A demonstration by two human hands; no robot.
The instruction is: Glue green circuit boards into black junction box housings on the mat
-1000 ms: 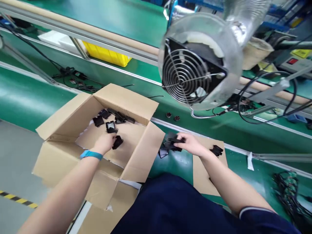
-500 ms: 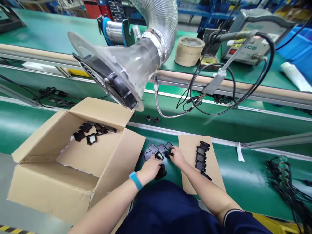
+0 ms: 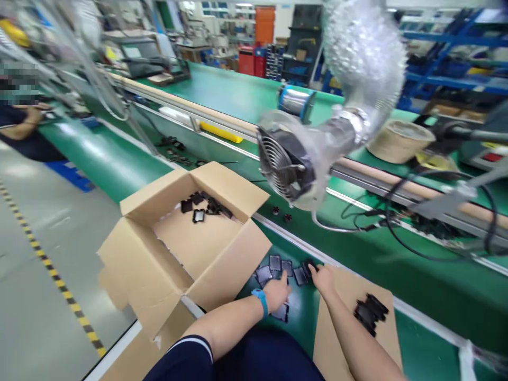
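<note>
Several flat black plastic parts with greyish square faces (image 3: 274, 263) lie in a loose group on the green bench. My left hand (image 3: 277, 294), with a blue wristband, is over the group, its index finger stretched out to one part; the other fingers are partly hidden. Below it lies another square part (image 3: 281, 313). At the right end of the group, my right hand (image 3: 324, 280) pinches the edge of a darker black plastic part (image 3: 308, 265). To its right, a row of black parts (image 3: 369, 313) rests on a cardboard sheet (image 3: 337, 317).
An open cardboard box (image 3: 222, 248) on the left holds several black parts (image 3: 204, 203). A fume hood with a fan (image 3: 283, 164) hangs ahead, with two small round parts (image 3: 287, 217) below. A solder spool (image 3: 296, 100) stands behind. Another person's arm (image 3: 24, 124) shows far left.
The view has swung left, so the bench things sit further right. My left index finger now stretches out to a part, and the parts in the group are rearranged.
</note>
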